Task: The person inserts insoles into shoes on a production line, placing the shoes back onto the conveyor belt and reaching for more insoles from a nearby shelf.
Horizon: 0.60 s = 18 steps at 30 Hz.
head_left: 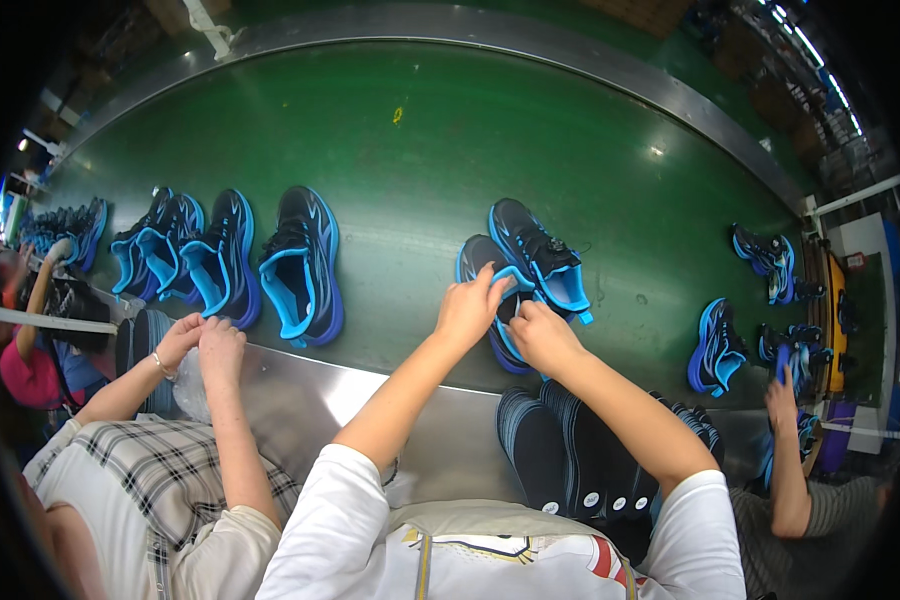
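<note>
A black sneaker with blue trim lies on the green belt in front of me. My left hand grips its light-blue collar between thumb and fingers. At the shoe's opening, my right hand is closed with the fingertips at the collar edge; whether it also pinches something inside is hidden. Right beside it, touching, rests a second matching sneaker, its opening toward me and neither hand on it.
Stacks of black insoles lie on the metal ledge below my right forearm. Several matching sneakers stand to the left, where a co-worker's hands are near. More shoes and another person's hand are at the right.
</note>
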### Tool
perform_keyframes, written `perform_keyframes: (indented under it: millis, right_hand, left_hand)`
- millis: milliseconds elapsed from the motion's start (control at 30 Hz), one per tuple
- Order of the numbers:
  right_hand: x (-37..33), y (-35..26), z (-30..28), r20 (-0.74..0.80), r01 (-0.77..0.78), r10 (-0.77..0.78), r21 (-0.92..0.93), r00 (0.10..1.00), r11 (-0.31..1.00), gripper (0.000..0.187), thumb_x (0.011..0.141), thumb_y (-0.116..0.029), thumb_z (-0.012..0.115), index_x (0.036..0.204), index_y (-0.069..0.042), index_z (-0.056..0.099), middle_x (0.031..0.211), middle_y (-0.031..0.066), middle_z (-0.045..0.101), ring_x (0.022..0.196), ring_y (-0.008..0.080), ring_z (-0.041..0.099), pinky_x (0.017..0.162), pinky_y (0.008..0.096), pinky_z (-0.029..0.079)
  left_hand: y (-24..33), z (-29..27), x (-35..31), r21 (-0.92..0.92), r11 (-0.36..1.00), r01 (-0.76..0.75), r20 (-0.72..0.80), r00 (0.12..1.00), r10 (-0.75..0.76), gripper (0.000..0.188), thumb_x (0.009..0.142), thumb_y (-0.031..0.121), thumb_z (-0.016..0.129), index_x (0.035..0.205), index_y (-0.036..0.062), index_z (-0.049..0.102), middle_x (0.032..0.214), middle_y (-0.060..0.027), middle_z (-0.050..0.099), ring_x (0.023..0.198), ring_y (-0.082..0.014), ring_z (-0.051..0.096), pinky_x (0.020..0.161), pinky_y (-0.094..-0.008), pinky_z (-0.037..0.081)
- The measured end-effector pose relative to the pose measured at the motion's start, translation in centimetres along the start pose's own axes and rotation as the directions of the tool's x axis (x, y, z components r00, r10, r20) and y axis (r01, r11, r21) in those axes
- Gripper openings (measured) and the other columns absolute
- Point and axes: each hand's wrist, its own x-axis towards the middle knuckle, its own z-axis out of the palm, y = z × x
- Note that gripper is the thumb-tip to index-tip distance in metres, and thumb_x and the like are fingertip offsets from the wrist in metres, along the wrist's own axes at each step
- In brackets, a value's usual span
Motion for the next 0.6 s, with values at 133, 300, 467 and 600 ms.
perform_keyframes:
  millis: [133,300,467,600]
  right_hand:
    - [-0.9,-0.6,-3.2,0.065,-0.095,0.088,0.109,0.994,0.990,0.009,0.071,-0.010,0.055,0.071,-0.003,0.061,0.082,0.0130,0.053,0.080,0.0267,0.052,0.067,0.0362,0.045]
    - [-0.7,-2.6,-2.7,0.194,-0.283,0.352,-0.310,0.916,0.907,0.050,0.061,-0.035,0.069,0.093,0.001,0.055,0.091,0.0158,0.052,0.076,0.0265,0.054,0.069,0.0334,0.047]
    - [0.0,-2.9,-2.8,0.191,-0.440,0.469,-0.177,0.862,0.880,0.042,0.065,-0.028,0.066,0.091,0.002,0.053,0.094,0.0190,0.052,0.083,0.0317,0.056,0.072,0.0386,0.048]
    - [-2.9,-2.3,-7.5,0.166,-0.362,0.354,0.018,0.920,0.932,0.040,0.068,-0.026,0.064,0.099,-0.005,0.051,0.097,0.0184,0.049,0.084,0.0352,0.055,0.074,0.0404,0.046]
  left_hand:
    - [-0.2,0.7,-0.4,0.189,0.976,-0.108,-0.031,0.993,0.115,0.044,0.080,0.032,0.054,0.106,-0.0034,0.050,0.060,-0.0153,0.059,0.055,-0.0297,0.058,0.056,-0.0373,0.044]
    - [0.1,1.4,-0.2,0.205,0.979,-0.018,0.006,1.000,0.017,0.049,0.079,0.035,0.056,0.109,-0.0026,0.048,0.075,-0.0136,0.062,0.064,-0.0276,0.060,0.062,-0.0372,0.042]
    - [0.7,1.8,-0.6,0.307,0.950,-0.065,-0.026,0.997,0.077,0.046,0.079,0.037,0.055,0.106,-0.0006,0.051,0.077,-0.0129,0.062,0.064,-0.0276,0.060,0.062,-0.0402,0.042]
    - [-0.3,1.4,-0.7,0.372,0.922,-0.108,-0.011,0.993,0.120,0.044,0.079,0.036,0.054,0.106,0.0011,0.052,0.072,-0.0110,0.062,0.061,-0.0271,0.059,0.062,-0.0393,0.040]
